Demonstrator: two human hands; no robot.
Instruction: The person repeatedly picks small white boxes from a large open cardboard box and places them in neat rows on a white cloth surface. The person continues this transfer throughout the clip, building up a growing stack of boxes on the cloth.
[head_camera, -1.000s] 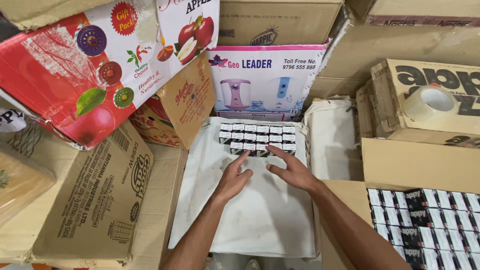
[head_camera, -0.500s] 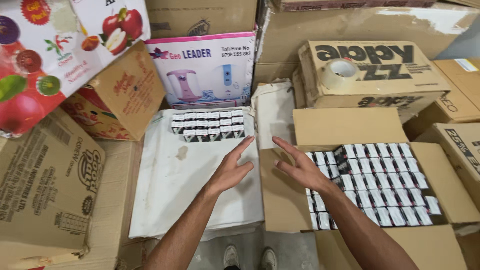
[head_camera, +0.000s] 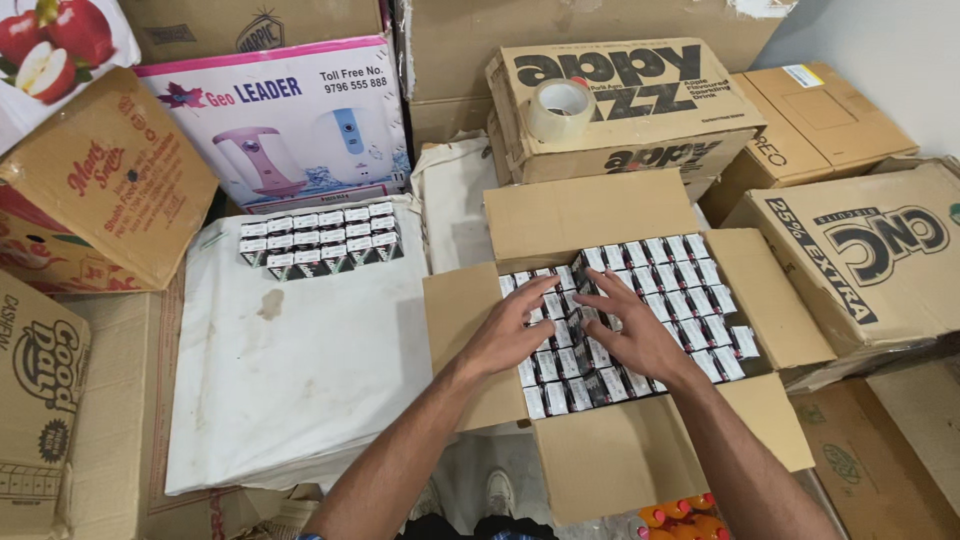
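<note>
Directly under both palms: small cartons (head_camera: 690, 290) packed in an open cardboard box (head_camera: 590, 215). Left hand (head_camera: 510, 335) and right hand (head_camera: 630, 335) lie open-fingered, grasping nothing, equally near.

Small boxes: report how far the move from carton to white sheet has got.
Done: three short rows of small boxes stand together on the white sheet. In hand: left hand and right hand both rest on the packs inside the open carton. Left: the carton looks nearly full, and most of the sheet is bare.
</note>
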